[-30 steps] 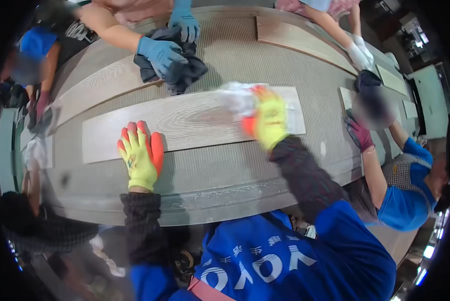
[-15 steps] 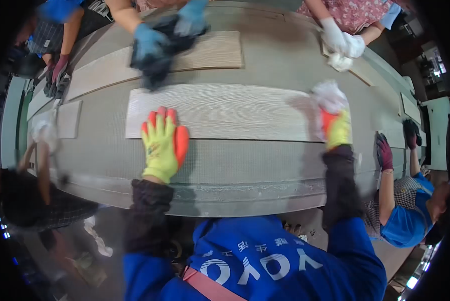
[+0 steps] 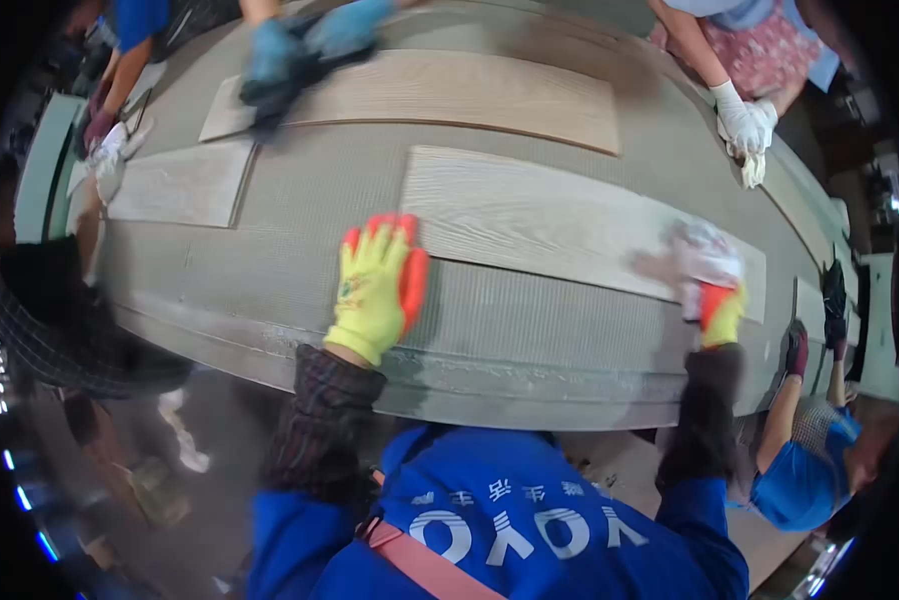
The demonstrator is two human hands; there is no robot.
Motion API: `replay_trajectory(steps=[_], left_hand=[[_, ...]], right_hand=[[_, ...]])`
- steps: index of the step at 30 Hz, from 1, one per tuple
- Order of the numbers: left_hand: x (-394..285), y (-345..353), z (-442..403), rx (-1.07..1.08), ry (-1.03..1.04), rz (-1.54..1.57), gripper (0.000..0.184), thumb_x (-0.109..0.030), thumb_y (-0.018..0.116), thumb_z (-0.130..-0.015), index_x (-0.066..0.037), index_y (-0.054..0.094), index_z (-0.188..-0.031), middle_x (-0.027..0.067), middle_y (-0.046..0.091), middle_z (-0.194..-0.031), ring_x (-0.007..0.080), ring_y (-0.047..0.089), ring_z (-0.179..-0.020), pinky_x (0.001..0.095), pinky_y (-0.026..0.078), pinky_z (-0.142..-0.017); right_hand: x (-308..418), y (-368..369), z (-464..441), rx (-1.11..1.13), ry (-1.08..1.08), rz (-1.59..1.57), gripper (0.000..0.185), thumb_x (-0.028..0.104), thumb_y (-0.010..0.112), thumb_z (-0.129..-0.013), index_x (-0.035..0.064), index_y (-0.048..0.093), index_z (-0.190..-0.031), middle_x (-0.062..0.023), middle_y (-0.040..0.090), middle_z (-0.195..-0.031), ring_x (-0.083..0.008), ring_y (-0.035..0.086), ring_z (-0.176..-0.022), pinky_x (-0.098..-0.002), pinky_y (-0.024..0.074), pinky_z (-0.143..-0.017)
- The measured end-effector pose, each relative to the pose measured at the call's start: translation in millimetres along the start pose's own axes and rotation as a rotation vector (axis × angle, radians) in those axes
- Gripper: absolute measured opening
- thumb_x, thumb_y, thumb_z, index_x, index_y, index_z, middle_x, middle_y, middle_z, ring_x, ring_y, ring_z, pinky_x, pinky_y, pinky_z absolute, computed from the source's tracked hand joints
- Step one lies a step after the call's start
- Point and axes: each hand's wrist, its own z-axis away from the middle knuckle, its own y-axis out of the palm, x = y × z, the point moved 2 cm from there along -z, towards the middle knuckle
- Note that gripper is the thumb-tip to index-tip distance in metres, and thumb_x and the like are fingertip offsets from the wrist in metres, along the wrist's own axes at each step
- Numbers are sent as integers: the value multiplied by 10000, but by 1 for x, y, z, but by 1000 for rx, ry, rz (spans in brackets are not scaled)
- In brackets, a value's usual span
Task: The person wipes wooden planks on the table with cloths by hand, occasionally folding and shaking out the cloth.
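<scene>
In front of me a pale wood-grain plank (image 3: 529,215) lies flat on a ribbed grey surface. My left hand (image 3: 377,290), in a yellow glove with orange fingertips, lies flat with fingers stretched out at the plank's near left corner. Whether its fingertips touch the wood I cannot tell. My right hand (image 3: 721,312), in a matching glove, is closed on a crumpled whitish cloth (image 3: 707,255) pressed on the plank near its right end. The cloth covers most of those fingers and is slightly blurred.
Beyond lies another wood plank (image 3: 459,90), where a person's blue-gloved hands move a dark cloth (image 3: 289,75). A shorter plank (image 3: 184,185) is at left. Across at right, white-gloved hands (image 3: 744,125) hold a cloth. More people work at both ends. The surface's near edge (image 3: 529,405) runs before me.
The view has turned, and the planks sit farther right and tilted. My left hand is now at the plank's left end rather than over its lower edge. My right hand still holds the cloth.
</scene>
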Motion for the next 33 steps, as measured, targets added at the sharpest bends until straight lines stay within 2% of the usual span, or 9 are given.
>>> replay_trajectory(steps=[3, 9, 13, 17, 20, 23, 26, 29, 33], left_hand=[[19, -9, 0, 36, 44, 114, 454, -192, 608, -1011, 25, 576, -1410, 267, 588, -1412, 445, 503, -1376, 569, 290, -1217], [48, 2, 19, 20, -281, 845, 478, -81, 608, -944, 12, 577, -1412, 265, 560, -1462, 449, 470, -1420, 559, 282, -1234], [58, -14, 13, 136, 16, 696, 534, -34, 594, -884, -4, 578, -1417, 262, 541, -1488, 455, 448, -1443, 562, 273, -1249], [23, 1, 15, 201, 257, 534, 581, -11, 576, -833, -27, 588, -1414, 256, 526, -1510, 456, 427, -1459, 571, 275, -1255], [32, -12, 18, 268, 355, 514, 571, -43, 593, -847, -42, 589, -1419, 250, 509, -1535, 449, 406, -1479, 553, 288, -1248], [57, -44, 21, 763, 252, 561, 592, -43, 686, -833, -72, 623, -1422, 214, 517, -1555, 376, 483, -1439, 497, 410, -1169], [163, -148, -3, 689, 322, 1014, 552, -81, 704, -884, -47, 623, -1428, 185, 545, -1541, 292, 542, -1379, 422, 464, -1097], [285, -217, 14, 382, -453, 1567, 487, -102, 656, -979, 15, 591, -1447, 173, 574, -1511, 221, 553, -1350, 376, 467, -1084], [382, -244, -21, -126, -322, 705, 488, -282, 665, -1024, 18, 603, -1404, 99, 707, -1253, 135, 644, -852, 300, 528, -752]], right_hand=[[-22, -17, -21, -516, -93, 65, 573, 274, 388, -1023, -56, 541, -1465, -208, 599, -1469, -301, 567, -1385, -416, 448, -1188], [-218, 412, -25, 337, -779, 1129, 337, 184, 595, -905, 71, 704, -1203, -175, 718, -1196, -379, 639, -1154, -496, 486, -1040], [-159, 352, -12, 319, -913, 1444, 407, 156, 607, -890, 68, 689, -1278, -181, 686, -1311, -392, 647, -1183, -482, 487, -1073], [-81, 143, 12, 40, -141, 374, 469, 294, 482, -1081, -26, 564, -1414, -194, 643, -1377, -321, 634, -1276, -463, 554, -1067], [-141, 224, 38, -222, -97, -347, 500, 283, 535, -1060, -2, 521, -1471, -179, 603, -1419, -319, 657, -1224, -445, 562, -1048], [-266, 259, 33, -126, -825, 1068, 521, 294, 574, -1048, 17, 509, -1485, -163, 615, -1393, -313, 638, -1248, -421, 562, -1038], [-200, 419, 17, 214, 76, -610, 538, 364, 519, -1081, 28, 483, -1499, -151, 618, -1390, -310, 634, -1250, -441, 541, -1066], [-149, 345, -17, 173, -290, 398, 591, 453, 444, -1089, 34, 487, -1503, -161, 612, -1418, -306, 603, -1304, -470, 490, -1124], [-127, 418, -16, -108, -318, -90, 460, 276, 571, -1050, 20, 574, -1433, -163, 650, -1387, -312, 642, -1265, -445, 512, -1097]])
